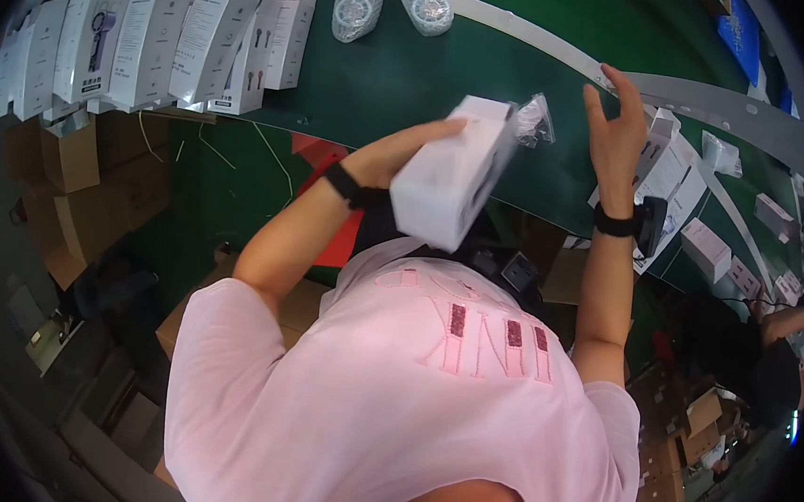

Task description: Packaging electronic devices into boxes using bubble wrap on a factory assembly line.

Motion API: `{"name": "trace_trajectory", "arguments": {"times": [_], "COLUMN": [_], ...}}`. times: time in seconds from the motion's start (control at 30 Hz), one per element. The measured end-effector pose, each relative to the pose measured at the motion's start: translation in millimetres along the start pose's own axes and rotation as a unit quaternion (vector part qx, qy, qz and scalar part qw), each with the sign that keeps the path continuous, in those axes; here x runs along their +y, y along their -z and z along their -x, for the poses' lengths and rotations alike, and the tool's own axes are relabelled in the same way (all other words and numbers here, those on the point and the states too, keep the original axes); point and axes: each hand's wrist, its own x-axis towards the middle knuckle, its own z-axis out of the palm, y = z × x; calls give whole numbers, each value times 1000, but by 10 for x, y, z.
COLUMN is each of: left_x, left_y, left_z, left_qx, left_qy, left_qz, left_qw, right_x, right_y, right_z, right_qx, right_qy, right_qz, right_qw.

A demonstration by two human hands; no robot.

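My left hand (401, 149) grips a white carton (443, 183), holding it tilted over the table's near edge in front of my body. The carton is slightly blurred, and some of my fingers are hidden behind it. My right hand (617, 140) is raised over the table to the right, fingers spread, with nothing in it. A small clear plastic packet (534, 120) lies on the green table (377, 89), just past the carton. Beside my right wrist lie printed white cartons (672, 178).
Several white cartons with open flaps (150, 38) stand in a row at the far left. Two bubble-wrapped items (356, 7) lie at the back. A pale strip (523, 29) curves across the table. Small boxes (706, 249) and another person's arm (786, 324) are at right.
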Motion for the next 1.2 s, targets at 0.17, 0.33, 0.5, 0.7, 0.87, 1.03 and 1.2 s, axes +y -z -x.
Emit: {"name": "trace_trajectory", "arguments": {"times": [0.17,0.33,0.5,0.7,0.87,1.03,1.2], "left_x": [503,304,409,855,843,846,773], "left_y": [110,271,172,-352,-665,-929,-1066], "left_z": [579,-24,167,162,725,874,863], "left_qx": [262,379,354,87,55,57,97], "left_qy": [-126,-205,-437,-496,-464,-539,-585], "left_qz": [-746,-705,-424,-14,-248,-405,-426], "left_qw": [599,563,710,864,849,736,684], "right_x": [-269,-911,-751,-1489,-1619,-1753,-1799], "right_y": [-636,-2122,-2140,-649,576,1350,1241], "right_z": [-639,-971,-1218,-597,-525,-297,-132], "right_qx": [-8,-116,-276,-196,182,74,128], "right_qy": [-59,-8,-153,-173,46,124,214], "right_qz": [-133,26,-185,-599,-342,-115,-116], "right_qw": [989,993,931,757,921,983,961]}}
